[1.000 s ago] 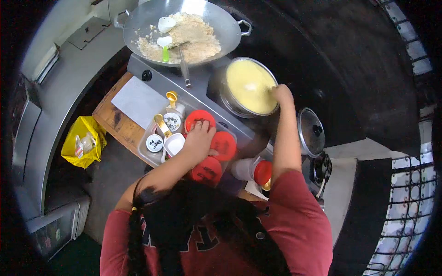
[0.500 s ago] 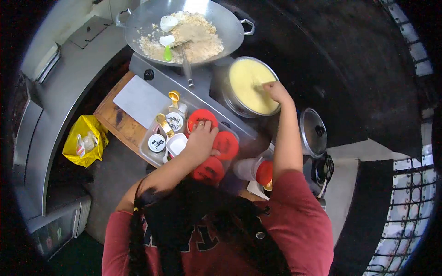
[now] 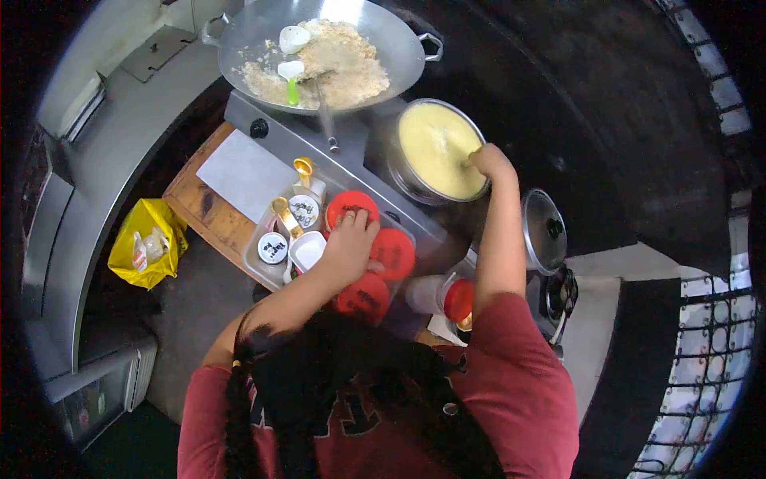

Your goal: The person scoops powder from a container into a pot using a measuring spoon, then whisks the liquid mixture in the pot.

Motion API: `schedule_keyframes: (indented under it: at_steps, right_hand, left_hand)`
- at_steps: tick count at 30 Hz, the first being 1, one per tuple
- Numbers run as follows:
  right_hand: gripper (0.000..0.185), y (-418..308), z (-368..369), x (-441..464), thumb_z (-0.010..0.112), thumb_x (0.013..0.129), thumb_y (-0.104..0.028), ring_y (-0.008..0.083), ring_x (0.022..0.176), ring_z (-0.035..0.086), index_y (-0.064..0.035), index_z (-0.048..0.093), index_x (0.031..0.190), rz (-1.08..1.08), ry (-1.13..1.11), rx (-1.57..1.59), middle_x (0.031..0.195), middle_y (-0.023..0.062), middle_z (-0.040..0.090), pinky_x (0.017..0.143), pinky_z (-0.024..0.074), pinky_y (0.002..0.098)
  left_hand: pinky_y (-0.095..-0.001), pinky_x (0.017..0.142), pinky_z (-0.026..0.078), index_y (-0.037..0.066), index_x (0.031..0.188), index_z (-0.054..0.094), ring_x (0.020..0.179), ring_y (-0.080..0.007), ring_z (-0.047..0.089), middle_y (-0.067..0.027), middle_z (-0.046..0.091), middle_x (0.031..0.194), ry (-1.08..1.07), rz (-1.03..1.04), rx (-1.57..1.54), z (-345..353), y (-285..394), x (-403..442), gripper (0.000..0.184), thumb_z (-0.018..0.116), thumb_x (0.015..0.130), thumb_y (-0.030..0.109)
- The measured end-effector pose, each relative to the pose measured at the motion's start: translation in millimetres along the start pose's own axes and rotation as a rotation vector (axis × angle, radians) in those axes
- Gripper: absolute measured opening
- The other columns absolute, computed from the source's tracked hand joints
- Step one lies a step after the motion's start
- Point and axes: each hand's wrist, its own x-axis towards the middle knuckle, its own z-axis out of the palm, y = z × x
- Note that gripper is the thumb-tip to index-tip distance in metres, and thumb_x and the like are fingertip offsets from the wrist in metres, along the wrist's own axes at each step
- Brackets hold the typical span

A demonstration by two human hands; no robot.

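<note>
My right hand [image 3: 493,163] is closed at the right rim of a deep metal pot [image 3: 413,180] full of pale yellow liquid [image 3: 439,148]. Whatever its fingers grip goes down into the liquid and cannot be made out. Ripples spread over the liquid's surface. My left hand [image 3: 351,243] lies over the jars in a clear plastic bin [image 3: 259,271], its fingertips resting on a red lid [image 3: 349,206]. Two more red lids [image 3: 392,254] sit beside and below that hand. White-lidded jars [image 3: 272,248], a white square container [image 3: 307,251] and yellow measuring spoons [image 3: 285,214] share the bin.
A wide wok [image 3: 399,60] holds a crumbly beige mixture, a white scoop [image 3: 294,39], a green-handled spoon [image 3: 292,92] and a metal-handled utensil [image 3: 329,132]. A glass-lidded pot [image 3: 544,231] and a red-lidded jar [image 3: 427,295] stand right. A yellow bag [image 3: 128,251] is left.
My right hand has moved a little to the right toward the pot's rim, and the liquid's surface has changed its ripples. My left hand stays on the red lid.
</note>
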Motion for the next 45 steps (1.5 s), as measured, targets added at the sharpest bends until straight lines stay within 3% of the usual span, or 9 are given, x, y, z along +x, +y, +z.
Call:
schedule_keyframes:
  at_steps: [3,7,13,19,25,31,33,38,45]
  right_hand:
    - [0.045,-8.5,7.1,3.1,0.069,0.082,-0.034,0.0297,0.095,0.069,0.0013,0.072,0.109,0.181,0.128,0.004,0.103,0.0223,0.072,0.087,0.0517,0.0376]
    - [0.041,-26.2,-3.7,-24.4,0.066,0.085,-0.032,0.0315,0.096,0.07,0.0,0.072,0.108,-0.232,-0.07,0.326,0.102,0.0238,0.071,0.087,0.0521,0.0403]
    - [0.039,-8.2,9.4,3.7,0.064,0.085,-0.034,0.0307,0.091,0.071,0.0008,0.074,0.1,0.089,0.156,0.044,0.1,0.0225,0.072,0.082,0.0524,0.0402]
    - [0.038,-51.4,-19.9,-35.3,0.065,0.085,-0.034,0.0277,0.098,0.069,-0.0028,0.075,0.104,-0.192,-0.186,0.223,0.107,0.021,0.072,0.084,0.05,0.0379]
    - [0.035,-15.6,10.4,26.3,0.063,0.085,-0.027,0.0314,0.101,0.068,-0.0006,0.074,0.105,-0.038,0.158,0.173,0.109,0.0207,0.071,0.09,0.0505,0.0382]
    - [0.035,-45.0,-0.7,-9.3,0.06,0.087,-0.027,0.0341,0.095,0.069,-0.0009,0.075,0.105,-0.24,-0.045,0.059,0.102,0.0233,0.071,0.089,0.0511,0.0386]
    - [0.036,-36.0,9.4,-3.7,0.06,0.087,-0.029,0.0349,0.091,0.07,-0.0023,0.075,0.106,0.022,0.077,-0.095,0.102,0.0223,0.072,0.087,0.052,0.04]
    - [0.037,-35.1,54.3,-7.1,0.058,0.092,-0.031,0.0295,0.091,0.071,-0.0004,0.074,0.107,-0.181,0.363,0.523,0.097,0.0209,0.073,0.083,0.0526,0.0371]
    - [0.035,-94.6,61.8,-128.3,0.056,0.09,-0.035,0.04,0.097,0.067,-0.0092,0.075,0.106,0.031,0.374,0.399,0.098,0.0243,0.069,0.087,0.0521,0.0451]
  left_hand:
    - [-0.049,0.107,0.041,0.003,0.127,0.051,0.125,-0.0378,0.048,-0.019,0.049,0.127,0.004,-0.008,0.002,4.6,0.1,2.9,0.081,0.081,0.068,0.051]
    - [-0.0491,0.107,0.041,0.003,0.127,0.051,0.126,-0.0381,0.048,-0.0187,0.049,0.128,0.015,-0.004,0.016,1.3,-1.7,1.3,0.082,0.081,0.068,0.051]
    - [-0.0457,0.106,0.041,0.002,0.128,0.052,0.123,-0.0404,0.049,-0.0205,0.05,0.126,-0.019,0.001,0.013,0.8,2.0,3.1,0.083,0.081,0.068,0.051]
    - [-0.0451,0.105,0.042,0.002,0.124,0.053,0.123,-0.0403,0.049,-0.0206,0.051,0.126,0.065,0.008,0.016,2.3,-1.5,-0.9,0.081,0.081,0.067,0.051]
    - [-0.0485,0.106,0.042,0.004,0.126,0.052,0.124,-0.0367,0.049,-0.0182,0.05,0.125,0.018,0.001,-0.011,4.8,0.4,1.1,0.082,0.083,0.066,0.05]
    - [-0.0497,0.107,0.041,0.003,0.125,0.053,0.125,-0.0374,0.048,-0.02,0.049,0.129,0.089,0.01,-0.035,4.3,-3.5,-3.3,0.081,0.084,0.066,0.048]
    - [-0.0504,0.107,0.041,0.003,0.125,0.053,0.126,-0.0376,0.048,-0.0204,0.049,0.131,0.055,0.007,-0.038,3.1,-2.6,-4.0,0.081,0.083,0.066,0.049]
    - [-0.0466,0.103,0.044,0.001,0.125,0.053,0.121,-0.0402,0.05,-0.0216,0.05,0.126,0.109,0.05,-0.016,13.0,-6.1,-2.2,0.084,0.083,0.064,0.051]
    - [-0.0523,0.102,0.045,0.004,0.125,0.052,0.124,-0.0373,0.048,-0.0189,0.049,0.127,-0.028,0.077,0.023,1.7,-3.2,5.2,0.083,0.083,0.066,0.052]
